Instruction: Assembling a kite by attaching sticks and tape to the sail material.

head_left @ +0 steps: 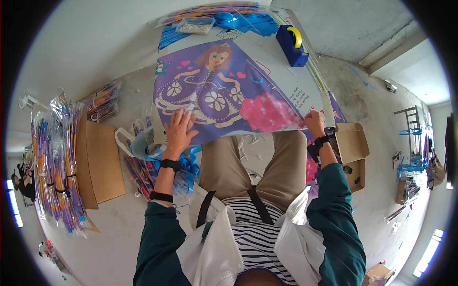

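A purple kite (pixel 220 90) printed with a cartoon princess, hearts and a pink cloud is spread over a table in front of me. My left hand (pixel 179 129) lies flat on its near left part, fingers stretched out. At the near right corner, my right hand (pixel 313 125) has its fingers pinched together on the kite's edge; whether they also hold something small is hidden. Beyond the kite stands a blue tape dispenser (pixel 292 47) with a yellow roll. A clear plastic tray (pixel 195 25) of small pale pieces sits at the far left.
Blue ribbons (pixel 248 23) and thin pale rods (pixel 318 76) lie along the table's far and right edges. An open cardboard box (pixel 352 140) is right of my knee. Bagged bundles (pixel 56 162) and a cardboard sheet (pixel 102 162) stand at left. Blue ribbon loops (pixel 191 164) hang beside my left leg.
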Available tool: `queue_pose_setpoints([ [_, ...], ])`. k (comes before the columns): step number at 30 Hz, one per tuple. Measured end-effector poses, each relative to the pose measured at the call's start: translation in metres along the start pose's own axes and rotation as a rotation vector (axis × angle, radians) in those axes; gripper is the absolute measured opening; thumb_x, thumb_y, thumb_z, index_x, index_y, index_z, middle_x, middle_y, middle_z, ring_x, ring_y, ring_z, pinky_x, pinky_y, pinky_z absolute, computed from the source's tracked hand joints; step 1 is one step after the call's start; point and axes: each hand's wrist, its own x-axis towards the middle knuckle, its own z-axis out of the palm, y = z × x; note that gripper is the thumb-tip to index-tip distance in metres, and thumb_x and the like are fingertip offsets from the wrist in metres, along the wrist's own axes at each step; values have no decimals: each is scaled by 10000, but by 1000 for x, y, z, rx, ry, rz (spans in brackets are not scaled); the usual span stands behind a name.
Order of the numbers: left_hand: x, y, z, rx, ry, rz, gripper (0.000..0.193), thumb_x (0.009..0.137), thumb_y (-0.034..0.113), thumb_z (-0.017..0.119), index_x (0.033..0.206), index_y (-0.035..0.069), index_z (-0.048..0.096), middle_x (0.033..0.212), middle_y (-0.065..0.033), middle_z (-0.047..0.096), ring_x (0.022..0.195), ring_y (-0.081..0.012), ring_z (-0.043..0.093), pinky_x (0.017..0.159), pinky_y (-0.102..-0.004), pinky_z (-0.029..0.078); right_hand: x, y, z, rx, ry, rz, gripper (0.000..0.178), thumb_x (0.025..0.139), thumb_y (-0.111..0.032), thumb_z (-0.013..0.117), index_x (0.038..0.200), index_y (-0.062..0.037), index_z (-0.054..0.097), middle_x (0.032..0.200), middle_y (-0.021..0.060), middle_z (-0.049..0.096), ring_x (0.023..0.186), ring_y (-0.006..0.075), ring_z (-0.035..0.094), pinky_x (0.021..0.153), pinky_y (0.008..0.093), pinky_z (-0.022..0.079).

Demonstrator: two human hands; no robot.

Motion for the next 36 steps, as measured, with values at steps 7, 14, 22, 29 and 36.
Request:
queue_pose_setpoints([
  [7,8,17,9,17,-113,-60,789,789,371,801,1476,225,440,1599,-77,280,1459,-410,235,1064,-765,230,-5,15,17,78,179,-12,232,640,-142,804,795,-15,686,837,214,710,852,384,693,770,458,539],
  [14,13,15,2,19,-138,3,767,786,398,794,1461,253,459,1595,-69,276,1456,-414,234,1060,-788,213,-8,52,-9,269,68,114,187,648,-163,744,791,-42,739,793,160,720,785,316,713,731,405,552],
  [22,5,29,-14,-22,-205,124,789,741,416,812,1441,251,490,1567,-58,335,1367,-383,365,1044,-758,232,-108,23,-61,426,73,329,50,766,-56,684,808,-29,685,666,75,663,497,144,630,431,260,464],
  [29,0,46,-9,-151,-197,207,728,752,420,799,1383,170,535,1538,-90,381,1336,-375,414,1033,-751,251,-125,38,-90,359,198,363,29,775,-27,662,795,-11,677,654,65,643,523,180,652,457,297,537],
  [36,33,-9,-19,-15,-74,54,771,758,417,802,1419,166,493,1575,-88,311,1443,-379,281,1050,-776,219,-105,68,-85,223,221,384,87,719,-72,710,794,-29,726,686,116,689,610,222,694,532,335,575],
])
